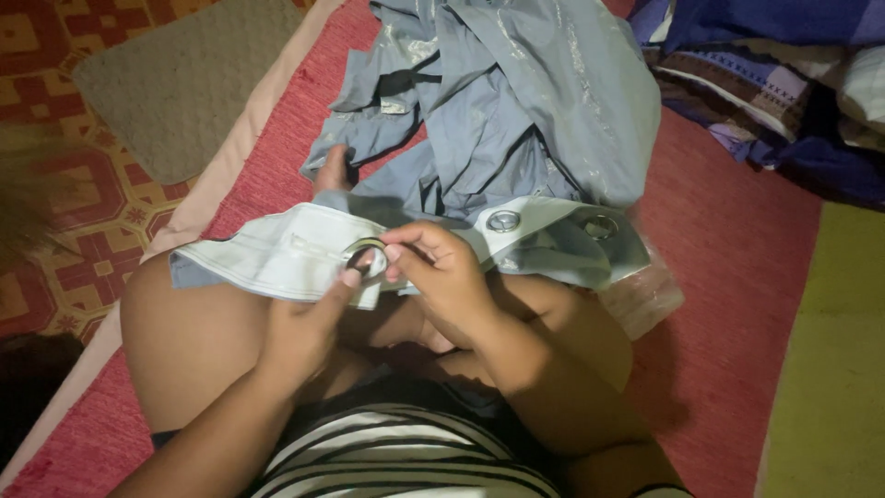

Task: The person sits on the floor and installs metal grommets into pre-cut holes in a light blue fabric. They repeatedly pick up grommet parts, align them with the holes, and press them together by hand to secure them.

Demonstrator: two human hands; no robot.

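A grey-blue curtain [516, 111] with a white header band [277, 254] lies across my lap. My left hand [304, 332] supports the band from below, its thumb at a metal eyelet ring [366, 258]. My right hand [442, 272] pinches that same ring from the right side. Two more silver eyelets [503, 220] sit further along the band to the right.
I sit on a red mattress cover [737, 277]. A clear plastic bag [650, 295] lies under the band's right end. A dark blue patterned blanket [774, 83] is at the top right, a grey mat [184, 83] on the tiled floor at the top left.
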